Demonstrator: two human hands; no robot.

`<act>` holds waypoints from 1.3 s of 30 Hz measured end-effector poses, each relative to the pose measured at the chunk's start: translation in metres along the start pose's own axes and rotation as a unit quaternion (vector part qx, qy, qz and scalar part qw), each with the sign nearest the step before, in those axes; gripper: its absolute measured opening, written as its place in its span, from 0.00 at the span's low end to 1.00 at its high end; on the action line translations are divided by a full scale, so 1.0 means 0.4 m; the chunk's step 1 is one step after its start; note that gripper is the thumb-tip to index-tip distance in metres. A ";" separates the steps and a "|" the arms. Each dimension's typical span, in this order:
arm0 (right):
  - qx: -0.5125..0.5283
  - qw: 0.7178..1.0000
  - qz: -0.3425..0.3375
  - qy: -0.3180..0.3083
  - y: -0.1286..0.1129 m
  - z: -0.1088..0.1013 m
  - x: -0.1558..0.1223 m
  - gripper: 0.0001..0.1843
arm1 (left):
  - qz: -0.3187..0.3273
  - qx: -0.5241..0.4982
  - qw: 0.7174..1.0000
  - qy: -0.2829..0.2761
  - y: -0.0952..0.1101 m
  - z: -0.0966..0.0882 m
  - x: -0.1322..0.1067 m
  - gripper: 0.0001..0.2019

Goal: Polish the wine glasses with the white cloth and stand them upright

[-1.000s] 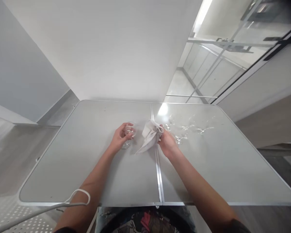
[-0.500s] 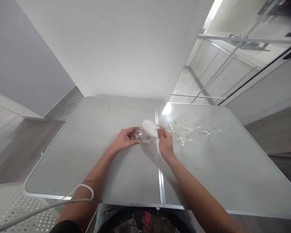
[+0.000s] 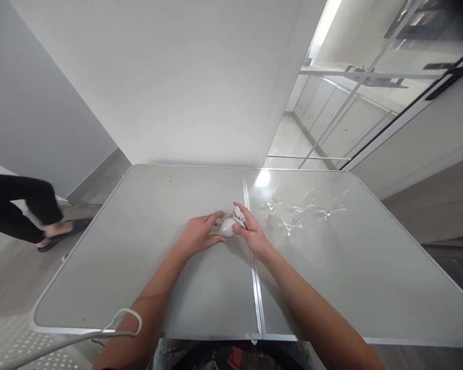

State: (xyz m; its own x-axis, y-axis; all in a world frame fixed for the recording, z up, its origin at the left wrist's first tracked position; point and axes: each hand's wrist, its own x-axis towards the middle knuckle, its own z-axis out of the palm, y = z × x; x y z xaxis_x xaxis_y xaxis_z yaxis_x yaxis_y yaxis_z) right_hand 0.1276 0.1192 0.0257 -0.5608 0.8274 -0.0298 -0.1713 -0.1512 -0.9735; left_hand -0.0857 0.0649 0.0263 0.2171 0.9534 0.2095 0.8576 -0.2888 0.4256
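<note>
Just left of the table's metal seam, my left hand (image 3: 198, 234) is closed around a clear stemmed glass (image 3: 218, 232), which lies tilted on its side. A crumpled white cloth (image 3: 238, 217) is pinched in my right hand (image 3: 253, 237), with part of it pushed into the glass's mouth. It could be cloth or paper tissue; the weave does not show. Fingers hide much of the glass's stem and foot. To the right stand several more clear stemmed glasses (image 3: 288, 227), apart from my hands.
The grey folding table (image 3: 119, 272) has a raised metal seam (image 3: 259, 303) across it. A white wall (image 3: 185, 92) rises behind. A pale cable (image 3: 81, 338) loops over the near left edge. At far left a person's legs (image 3: 23, 205) show. A glass-paned door (image 3: 343, 113) stands back right.
My right hand has brought the white cloth down into the glass's mouth; before, it hung higher, blurred and spread out. A person's legs have come into view at the left.
</note>
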 end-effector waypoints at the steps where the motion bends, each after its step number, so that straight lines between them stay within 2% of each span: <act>1: 0.023 0.999 0.005 0.028 0.002 0.001 0.004 0.40 | -0.019 0.014 1.000 -0.006 0.002 0.001 0.001 0.25; 2: 0.029 0.999 0.004 0.043 0.001 -0.001 0.005 0.40 | -0.039 0.018 0.999 -0.010 0.006 0.001 0.002 0.22; 4: -0.004 0.999 -0.015 0.031 -0.010 -0.012 0.002 0.41 | -0.068 -0.030 0.997 -0.022 0.018 -0.004 0.005 0.17; 6: -0.065 0.996 -0.054 -0.009 -0.024 -0.031 -0.008 0.41 | -0.084 -0.167 0.980 -0.069 0.029 -0.015 0.007 0.15; 7: -0.095 0.992 -0.074 -0.034 -0.029 -0.041 -0.014 0.41 | -0.094 -0.250 0.957 -0.112 0.031 -0.023 0.007 0.16; 9: -0.146 0.980 -0.102 -0.085 -0.035 -0.059 -0.024 0.41 | -0.129 -0.386 0.889 -0.207 0.029 -0.036 0.008 0.20; 10: -0.164 0.975 -0.109 -0.105 -0.036 -0.065 -0.027 0.42 | -0.149 -0.426 0.860 -0.240 0.026 -0.042 0.007 0.23; 11: -0.174 0.971 -0.111 -0.118 -0.036 -0.067 -0.029 0.44 | -0.164 -0.443 0.844 -0.255 0.022 -0.045 0.006 0.24; 12: -0.173 0.972 -0.108 -0.121 -0.037 -0.067 -0.028 0.45 | -0.168 -0.441 0.845 -0.251 0.018 -0.046 0.005 0.24; 13: -0.159 0.976 -0.098 -0.112 -0.039 -0.064 -0.027 0.46 | -0.160 -0.419 0.864 -0.227 0.015 -0.045 0.004 0.24; 16: -0.053 0.996 -0.011 -0.065 -0.053 -0.049 -0.017 0.44 | -0.088 -0.248 0.960 -0.094 0.013 -0.029 0.001 0.20; 17: -0.011 0.998 0.032 -0.053 -0.058 -0.044 -0.013 0.42 | -0.062 -0.177 0.981 -0.054 0.015 -0.020 0.000 0.19; 19: 0.050 0.993 0.097 -0.038 -0.065 -0.038 -0.008 0.39 | -0.033 -0.081 0.996 -0.013 0.021 -0.002 0.000 0.19; 20: 0.057 0.992 0.104 -0.031 -0.067 -0.037 -0.007 0.38 | -0.034 -0.070 0.997 -0.008 0.025 0.006 0.002 0.19; 22: 0.014 0.998 0.067 -0.014 -0.068 -0.036 -0.011 0.37 | -0.063 -0.132 0.989 -0.024 0.033 0.014 0.006 0.16; 23: -0.025 0.999 0.032 -0.010 -0.067 -0.036 -0.015 0.36 | -0.090 -0.199 0.975 -0.049 0.036 0.014 0.008 0.14; 24: -0.065 0.998 -0.002 -0.011 -0.067 -0.037 -0.020 0.36 | -0.122 -0.280 0.948 -0.090 0.039 0.010 0.010 0.15; 25: -0.096 0.995 -0.030 -0.019 -0.066 -0.038 -0.025 0.37 | -0.154 -0.363 0.908 -0.142 0.039 0.004 0.011 0.18; 27: -0.121 0.990 -0.060 -0.047 -0.064 -0.039 -0.033 0.38 | -0.207 -0.494 0.808 -0.247 0.038 -0.011 0.013 0.24; 28: -0.119 0.989 -0.064 -0.057 -0.062 -0.040 -0.035 0.39 | -0.224 -0.530 0.768 -0.281 0.035 -0.017 0.012 0.26; 29: -0.115 0.990 -0.066 -0.057 -0.060 -0.039 -0.034 0.39 | -0.233 -0.547 0.748 -0.297 0.033 -0.021 0.012 0.27; 30: -0.110 0.991 -0.064 -0.049 -0.058 -0.039 -0.032 0.38 | -0.234 -0.545 0.750 -0.294 0.032 -0.023 0.012 0.27; 31: -0.102 0.993 -0.056 -0.037 -0.056 -0.037 -0.027 0.36 | -0.226 -0.525 0.775 -0.271 0.031 -0.021 0.011 0.27; 33: -0.066 0.998 -0.021 -0.008 -0.051 -0.035 -0.014 0.33 | -0.188 -0.422 0.868 -0.184 0.032 -0.009 0.011 0.22; 34: -0.037 0.999 0.004 0.001 -0.048 -0.034 -0.007 0.32 | -0.161 -0.345 0.916 -0.129 0.033 -0.002 0.011 0.19; 35: -0.006 1.000 0.028 0.003 -0.045 -0.034 0.000 0.32 | -0.134 -0.262 0.953 -0.077 0.035 0.005 0.011 0.16; 36: 0.019 0.999 0.048 0.002 -0.042 -0.034 0.005 0.32 | -0.112 -0.192 0.974 -0.037 0.036 0.010 0.011 0.16; 37: 0.035 0.998 0.057 -0.001 -0.040 -0.035 0.008 0.32 | -0.099 -0.150 0.984 -0.014 0.037 0.014 0.011 0.17; 38: 0.037 0.998 0.055 -0.005 -0.037 -0.037 0.009 0.31 | -0.099 -0.147 0.984 -0.014 0.038 0.014 0.011 0.17; 39: 0.025 0.999 0.044 -0.009 -0.035 -0.040 0.007 0.31 | -0.111 -0.183 0.976 -0.038 0.037 0.012 0.011 0.15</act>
State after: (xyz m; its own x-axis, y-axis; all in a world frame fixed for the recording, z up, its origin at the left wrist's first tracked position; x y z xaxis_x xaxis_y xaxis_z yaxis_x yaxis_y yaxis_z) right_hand 0.1412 0.1322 0.0357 -0.5897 0.8001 -0.1097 -0.1614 -0.2499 -0.9547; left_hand -0.0701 0.0651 0.0294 0.0916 0.9957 0.0158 0.6664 -0.0731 0.7420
